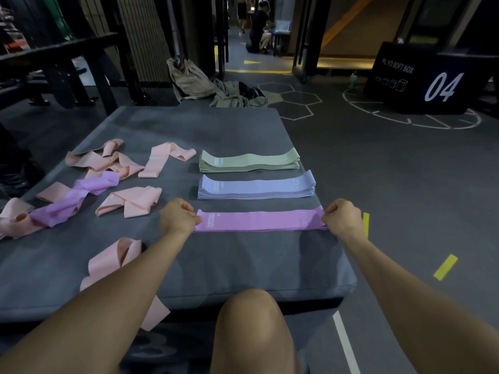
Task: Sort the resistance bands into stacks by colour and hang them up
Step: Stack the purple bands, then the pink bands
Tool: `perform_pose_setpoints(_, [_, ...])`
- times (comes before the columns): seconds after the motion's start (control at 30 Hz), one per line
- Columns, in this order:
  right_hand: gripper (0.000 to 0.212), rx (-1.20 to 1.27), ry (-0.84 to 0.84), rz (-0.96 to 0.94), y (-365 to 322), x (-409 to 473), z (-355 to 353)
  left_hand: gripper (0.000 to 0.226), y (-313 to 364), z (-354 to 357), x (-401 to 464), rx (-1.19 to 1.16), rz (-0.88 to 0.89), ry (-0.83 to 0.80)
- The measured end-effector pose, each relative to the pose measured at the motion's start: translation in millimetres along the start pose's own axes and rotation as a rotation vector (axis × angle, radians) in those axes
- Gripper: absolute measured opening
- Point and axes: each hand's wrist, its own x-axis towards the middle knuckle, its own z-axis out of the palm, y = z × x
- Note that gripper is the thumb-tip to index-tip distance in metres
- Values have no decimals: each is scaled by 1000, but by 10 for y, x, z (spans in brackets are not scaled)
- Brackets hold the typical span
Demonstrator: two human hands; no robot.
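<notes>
A flat purple band stack lies on the grey mat near its right front. My left hand pinches its left end and my right hand pinches its right end. Behind it sit a neat blue stack and a green stack. On the mat's left lie several loose pink bands and one loose purple band among them. Another pink band lies partly under my left forearm and hangs over the front edge.
My bare knee is against the mat's front edge. Bags and clothes lie on the floor behind the mat. A black plyo box marked 04 stands at the right. A dark rack is at the left. A person crouches in the far doorway.
</notes>
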Motion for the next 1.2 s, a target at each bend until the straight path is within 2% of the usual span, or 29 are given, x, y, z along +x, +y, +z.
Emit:
perform_pose_setpoints(0.13, [11, -74, 0, -50, -5, -12, 45, 28, -25, 29, 14, 60, 65, 16])
perform_pose_setpoints(0.27, [25, -178, 46, -194, -27, -22, 65, 19, -37, 32, 2, 183, 240, -20])
perform_pose_setpoints(0.37, [32, -198, 18, -295, -116, -18, 70, 13, -30, 27, 2, 211, 318, -27])
perform_pose_setpoints(0.5, [31, -226, 8, -425, -308, -75, 111, 7, 31, 37, -20, 237, 411, 26])
perform_pose_setpoints(0.57, [27, -199, -51, -538, -451, -140, 183, 4, 64, 65, -25, 229, 556, 2])
perform_pose_setpoints(0.7, [30, -124, -282, -648, -702, -296, 410, 13, 102, 111, -82, 354, 792, -209])
perform_pose_setpoints(0.9, [25, -126, -355, -634, -736, -366, 628, 14, -131, 32, 16, 485, 749, -251])
perform_pose_setpoints(1.2, [25, -215, -402, -579, -835, -336, 606, 20, -204, -41, 81, 325, 649, -285])
